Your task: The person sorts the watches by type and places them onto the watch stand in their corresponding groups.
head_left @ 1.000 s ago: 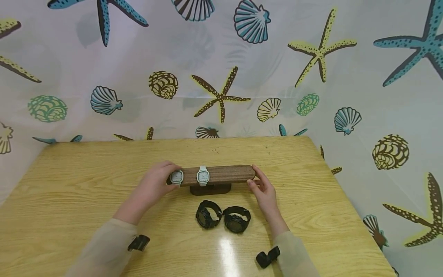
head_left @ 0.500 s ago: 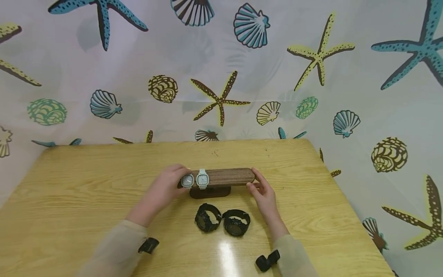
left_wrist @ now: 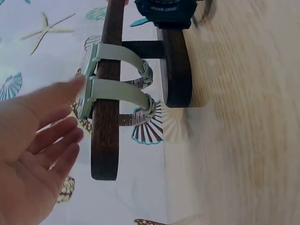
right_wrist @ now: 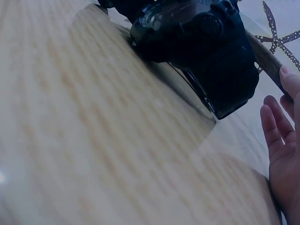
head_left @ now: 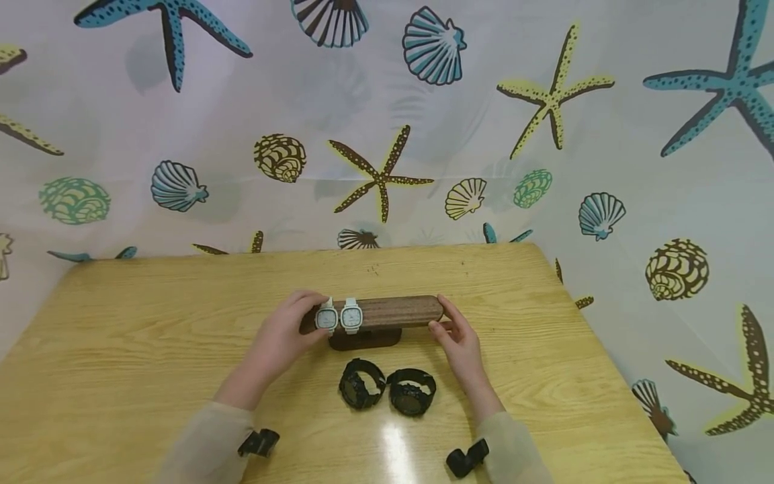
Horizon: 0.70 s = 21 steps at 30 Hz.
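Two pale watches are strapped round the left part of a dark wooden watch stand's bar (head_left: 399,312). My left hand (head_left: 283,334) pinches the outer pale watch (head_left: 326,318) between thumb and fingers; the left wrist view shows the thumb (left_wrist: 75,86) at its case. Close beside it sits the other pale watch (head_left: 351,316). The bar's bare left tip (left_wrist: 104,164) sticks out past the watches. My right hand (head_left: 462,343) holds the bar's rounded right end with thumb and fingers.
Two black sports watches, one on the left (head_left: 361,384) and one on the right (head_left: 411,392), lie in front of the stand base (head_left: 365,339) on the wooden table (head_left: 151,336). Behind hangs a shell-patterned cloth (head_left: 230,114).
My left hand has slid the outer pale watch to the right along the bar, up beside the other one, and drawn back slightly, baring the bar's left tip. The right hand keeps its place.
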Tool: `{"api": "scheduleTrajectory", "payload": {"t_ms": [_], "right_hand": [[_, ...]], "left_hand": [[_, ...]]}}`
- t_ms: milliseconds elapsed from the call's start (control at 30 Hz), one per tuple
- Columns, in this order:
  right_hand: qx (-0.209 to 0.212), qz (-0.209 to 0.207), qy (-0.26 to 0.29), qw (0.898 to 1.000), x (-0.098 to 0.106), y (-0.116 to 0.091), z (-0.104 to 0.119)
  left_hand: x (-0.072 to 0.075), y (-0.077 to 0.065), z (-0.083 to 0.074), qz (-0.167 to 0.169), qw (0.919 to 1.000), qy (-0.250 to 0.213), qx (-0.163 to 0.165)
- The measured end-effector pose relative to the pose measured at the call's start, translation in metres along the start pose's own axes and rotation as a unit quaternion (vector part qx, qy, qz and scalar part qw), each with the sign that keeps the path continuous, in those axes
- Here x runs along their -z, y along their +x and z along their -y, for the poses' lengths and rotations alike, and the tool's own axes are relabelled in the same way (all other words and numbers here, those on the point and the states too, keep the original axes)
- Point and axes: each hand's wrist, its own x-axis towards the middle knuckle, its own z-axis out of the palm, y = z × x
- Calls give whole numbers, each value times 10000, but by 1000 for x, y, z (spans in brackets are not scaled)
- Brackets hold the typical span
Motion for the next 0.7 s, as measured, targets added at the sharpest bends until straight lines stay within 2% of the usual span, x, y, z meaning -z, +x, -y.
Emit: {"api": "scheduleTrajectory", "payload": {"t_ms": [133,200,300,433,533,600,700], "right_hand": [[33,17,-63,10000,0,0,0],[35,20,-83,10000,1,0,-1],[37,33,-113,9999,1,0,-1],[15,48,-113,9999,2,1,-2],[3,55,-97,9999,2,1,-3],[11,56,-92,9999,2,1,-3],[26,60,-125,9999,2,1,-4]], "left_hand": [[1,-8,8,-856,9943,-544,321],[1,-12,14,-1315,9855,-927,534],[-1,-17,22,-1678,9670,-1588,1072],[-6,-21,31,-1753,9322,-2536,1894],[-10,-24,35,-1604,9007,-3239,2410],[-13,-27,37,-1481,8776,-3722,2635],[-18,-31,41,-1332,8377,-4603,2620]]}}
